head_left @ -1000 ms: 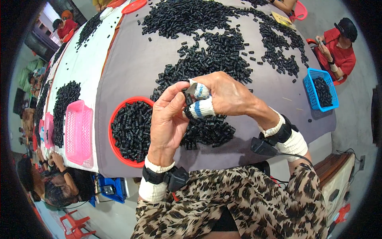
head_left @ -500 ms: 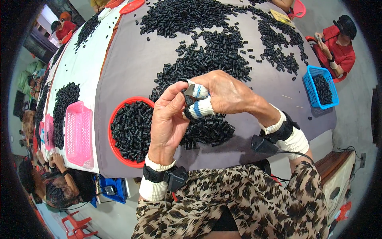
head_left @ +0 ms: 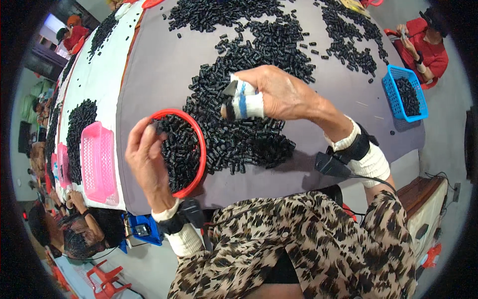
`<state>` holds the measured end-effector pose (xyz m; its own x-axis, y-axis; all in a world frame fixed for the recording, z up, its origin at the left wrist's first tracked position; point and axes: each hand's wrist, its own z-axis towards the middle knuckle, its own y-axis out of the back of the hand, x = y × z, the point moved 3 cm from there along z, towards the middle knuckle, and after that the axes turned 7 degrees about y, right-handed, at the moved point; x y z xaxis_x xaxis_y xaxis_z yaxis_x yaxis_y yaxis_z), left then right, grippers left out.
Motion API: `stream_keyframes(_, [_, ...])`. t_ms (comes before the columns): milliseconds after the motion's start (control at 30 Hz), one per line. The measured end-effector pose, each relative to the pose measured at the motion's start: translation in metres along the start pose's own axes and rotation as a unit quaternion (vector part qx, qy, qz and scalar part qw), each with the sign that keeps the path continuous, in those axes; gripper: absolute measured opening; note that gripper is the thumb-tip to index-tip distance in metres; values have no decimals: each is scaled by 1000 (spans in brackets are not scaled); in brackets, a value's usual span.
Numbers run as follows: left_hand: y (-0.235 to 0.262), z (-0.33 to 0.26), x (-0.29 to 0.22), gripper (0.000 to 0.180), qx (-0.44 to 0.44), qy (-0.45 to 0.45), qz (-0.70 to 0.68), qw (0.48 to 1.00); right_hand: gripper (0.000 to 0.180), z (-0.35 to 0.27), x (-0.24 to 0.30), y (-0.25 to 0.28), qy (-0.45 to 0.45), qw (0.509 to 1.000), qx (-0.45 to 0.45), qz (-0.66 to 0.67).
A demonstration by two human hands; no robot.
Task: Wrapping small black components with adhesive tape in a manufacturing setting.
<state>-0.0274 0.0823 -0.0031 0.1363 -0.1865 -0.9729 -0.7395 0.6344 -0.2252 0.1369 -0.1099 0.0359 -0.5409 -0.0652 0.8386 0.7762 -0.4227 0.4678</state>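
Note:
My left hand (head_left: pixel 148 157) is over the left side of a red basin (head_left: pixel 203 149) heaped with small black ribbed plastic parts. Its fingers are drawn together, somewhat blurred, with a dark part (head_left: pixel 160 132) at the tips. To the right, my right hand (head_left: pixel 281 94) hangs above a large heap of the same black parts (head_left: pixel 239 139). White wraps with blue stripes (head_left: pixel 245 102) cover its thumb and finger. Those fingers are closed on a small dark blade-like piece (head_left: pixel 230 88); its full shape is hidden.
A pink basket (head_left: pixel 98 164) stands left of the basin, on the white cloth. At the right table edge is a blue basket (head_left: pixel 404 94) with black parts. More parts (head_left: pixel 224 15) lie across the grey tablecloth (head_left: pixel 154 65). Other people sit around, one in red (head_left: pixel 428 50) at right.
My left hand has come away from my right hand and moved left to the basin. My right hand keeps its closed grip above the heap, slightly higher in view.

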Motion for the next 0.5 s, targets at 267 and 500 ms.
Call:
stream_keyframes(267, [-12,-5,35,14,31,-84,288,953,36,-19,-21,18,-74,994,-40,-73])
stream_keyframes(500, [-89,-17,107,21,298,-204,495,790,33,-30,-24,18,-99,993,-32,-62])
